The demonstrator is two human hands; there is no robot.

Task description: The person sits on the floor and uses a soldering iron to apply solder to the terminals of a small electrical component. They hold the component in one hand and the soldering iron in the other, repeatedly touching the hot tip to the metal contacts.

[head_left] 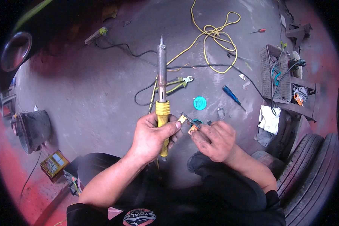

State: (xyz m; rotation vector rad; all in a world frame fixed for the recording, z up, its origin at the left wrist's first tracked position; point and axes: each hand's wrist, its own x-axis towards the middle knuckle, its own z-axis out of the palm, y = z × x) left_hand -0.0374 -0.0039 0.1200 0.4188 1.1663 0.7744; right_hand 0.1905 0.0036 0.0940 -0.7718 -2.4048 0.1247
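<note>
My left hand (148, 137) is wrapped round the yellow handle of a soldering iron (162, 71), whose metal tip points up and away from me. Between that thumb and fingers a small yellowish piece (182, 119) also sticks out. My right hand (216, 141) pinches a small, thin dark part (189, 118) with an orange-yellow bit (193, 129) by the fingertips; its exact kind is unclear. The two hands nearly meet at these pieces. Beyond them lie a round turquoise lid (200, 103) and cutting pliers (177, 86) with yellow-green and dark handles.
A blue screwdriver (231, 96) lies right of the lid. A looped yellow cable (205, 34) and a black cable (214, 65) cross the floor. At right stand a plastic basket (269, 71) of odds and ends and tyres (309, 165). A dark bucket (35, 130) and a tin (54, 165) are left.
</note>
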